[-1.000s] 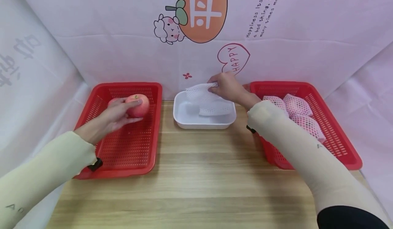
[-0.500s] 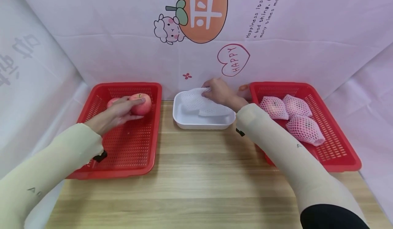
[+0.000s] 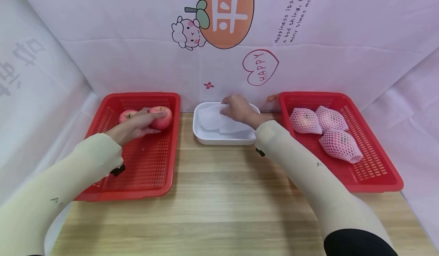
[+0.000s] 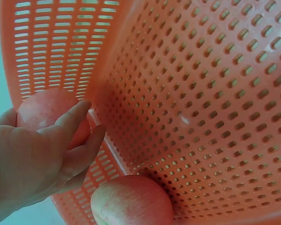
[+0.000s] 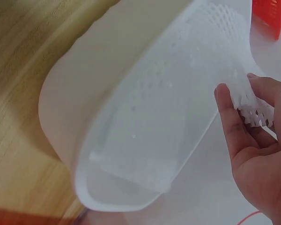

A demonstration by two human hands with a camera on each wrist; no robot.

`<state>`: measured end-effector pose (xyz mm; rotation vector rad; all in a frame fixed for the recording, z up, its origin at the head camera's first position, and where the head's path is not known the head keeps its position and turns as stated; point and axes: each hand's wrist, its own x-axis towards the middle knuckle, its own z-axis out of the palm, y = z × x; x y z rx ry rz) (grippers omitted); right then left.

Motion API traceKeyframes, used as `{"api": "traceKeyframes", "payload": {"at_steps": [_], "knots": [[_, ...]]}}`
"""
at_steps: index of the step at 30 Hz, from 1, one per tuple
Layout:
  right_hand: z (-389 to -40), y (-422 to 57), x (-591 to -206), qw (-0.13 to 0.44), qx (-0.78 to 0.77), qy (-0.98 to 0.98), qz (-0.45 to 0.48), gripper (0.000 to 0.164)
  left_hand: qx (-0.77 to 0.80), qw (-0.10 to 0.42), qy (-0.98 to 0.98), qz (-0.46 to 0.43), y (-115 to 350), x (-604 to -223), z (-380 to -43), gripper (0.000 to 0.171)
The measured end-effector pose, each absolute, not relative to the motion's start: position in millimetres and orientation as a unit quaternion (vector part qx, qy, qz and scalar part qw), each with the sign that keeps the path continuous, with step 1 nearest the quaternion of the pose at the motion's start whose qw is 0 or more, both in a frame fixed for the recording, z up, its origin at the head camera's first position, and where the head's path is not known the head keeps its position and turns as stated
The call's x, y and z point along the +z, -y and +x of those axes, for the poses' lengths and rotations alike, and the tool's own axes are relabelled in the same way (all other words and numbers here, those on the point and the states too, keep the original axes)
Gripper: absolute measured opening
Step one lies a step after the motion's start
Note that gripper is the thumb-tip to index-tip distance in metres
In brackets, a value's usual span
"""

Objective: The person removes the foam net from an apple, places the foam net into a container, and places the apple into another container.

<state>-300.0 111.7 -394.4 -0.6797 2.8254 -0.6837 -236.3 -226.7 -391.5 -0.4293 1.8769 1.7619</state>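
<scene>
Inside the left red basket, my left hand grips a pinkish-red apple by its side. A second apple lies in the same basket, partly behind that hand; the left wrist view shows it whole except at the bottom edge. Over the white tub, my right hand pinches the end of a white foam fruit net. Its other end hangs into the tub. More white netting lies in the tub. In the right wrist view, thumb and fingers hold the net's scalloped edge.
A second red basket stands at the right, with several net-wrapped apples inside. The wooden table stretches in front of the tub. White printed cloth hangs behind and at both sides.
My right hand has moved down and left, lowering the foam net into the tub. My left hand has shifted slightly right with its apple, and the second apple shows more.
</scene>
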Motion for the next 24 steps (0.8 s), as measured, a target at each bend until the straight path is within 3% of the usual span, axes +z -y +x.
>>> {"api": "traceKeyframes", "payload": {"at_steps": [8, 24], "knots": [[-297, -105, -401, 0.111, -0.211, -0.949, -0.206, 0.035, 0.631, 0.265, -0.712, -0.157, 224, -399, -240, 0.094], [-295, -95, -397, 0.108, -0.233, -0.953, -0.162, 0.042, 0.577, 0.262, -0.758, -0.154, 224, -409, -248, 0.088]]}}
